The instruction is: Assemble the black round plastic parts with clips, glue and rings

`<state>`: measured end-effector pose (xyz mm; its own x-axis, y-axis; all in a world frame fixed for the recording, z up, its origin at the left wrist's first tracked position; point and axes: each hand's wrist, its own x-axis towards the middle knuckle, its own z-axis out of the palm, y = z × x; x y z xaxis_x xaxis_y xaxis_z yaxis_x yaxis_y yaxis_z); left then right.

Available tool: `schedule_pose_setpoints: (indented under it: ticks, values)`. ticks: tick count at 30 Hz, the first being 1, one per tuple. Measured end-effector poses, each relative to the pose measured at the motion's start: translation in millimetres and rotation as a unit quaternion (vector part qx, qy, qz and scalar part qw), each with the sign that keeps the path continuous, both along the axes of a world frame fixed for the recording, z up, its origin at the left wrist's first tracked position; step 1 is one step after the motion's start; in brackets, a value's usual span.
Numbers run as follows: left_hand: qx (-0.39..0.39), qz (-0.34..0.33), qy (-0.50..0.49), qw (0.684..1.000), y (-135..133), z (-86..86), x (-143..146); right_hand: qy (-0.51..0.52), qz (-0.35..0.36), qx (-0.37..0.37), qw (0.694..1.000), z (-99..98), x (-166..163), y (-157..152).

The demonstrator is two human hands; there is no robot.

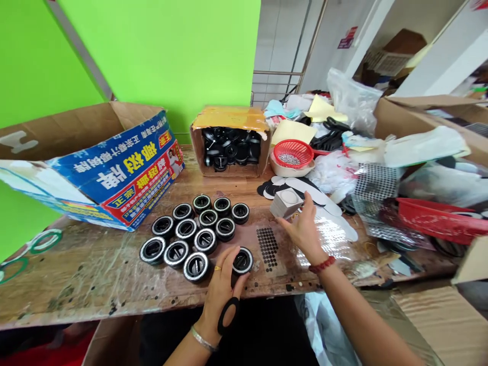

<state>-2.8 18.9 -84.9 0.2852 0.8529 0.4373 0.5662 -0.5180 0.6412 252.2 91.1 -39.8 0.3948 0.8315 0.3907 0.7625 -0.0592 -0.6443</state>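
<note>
My left hand has its thumb and fingers around a round black wheel-like part with a white rim, which stands on the table near the front edge. A flat black ring lies against the thumb side of this hand. To the right, my right hand spans a stack of small square white cards, thumb at the front and fingers at the right side. Between the hands lies a patch of small black dots in rows. Several matching round black parts stand grouped left of my left hand.
A cardboard box of black parts lies on its side at the back. A blue printed carton stands left. Behind the cards are a red basket and insole-shaped pieces. Plastic bags and a red tray crowd the right.
</note>
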Motion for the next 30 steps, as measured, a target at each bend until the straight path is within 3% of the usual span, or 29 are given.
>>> schedule_pose_setpoints:
  ticks: [7,13,18,23,30]
  values:
    - [0.031,0.012,0.002,0.999,5.9,-13.1,-0.4,0.009,0.013,-0.071,0.997,0.5,-3.9,17.7]
    - [0.026,0.017,0.009,0.999,6.0,-10.1,-0.3,0.047,0.038,-0.021,0.998,0.4,13.7,13.2]
    - [0.016,0.014,0.009,1.000,6.7,-11.9,-1.1,0.133,-0.013,0.008,0.991,12.9,41.8,-8.5]
    - [0.009,0.016,0.006,1.000,6.3,-14.4,-0.5,0.137,-0.083,0.027,0.987,25.6,90.7,-39.8]
    - [0.023,0.018,0.039,0.999,6.7,-12.8,-2.0,0.050,-0.143,-0.031,0.988,1.5,125.7,-85.7]
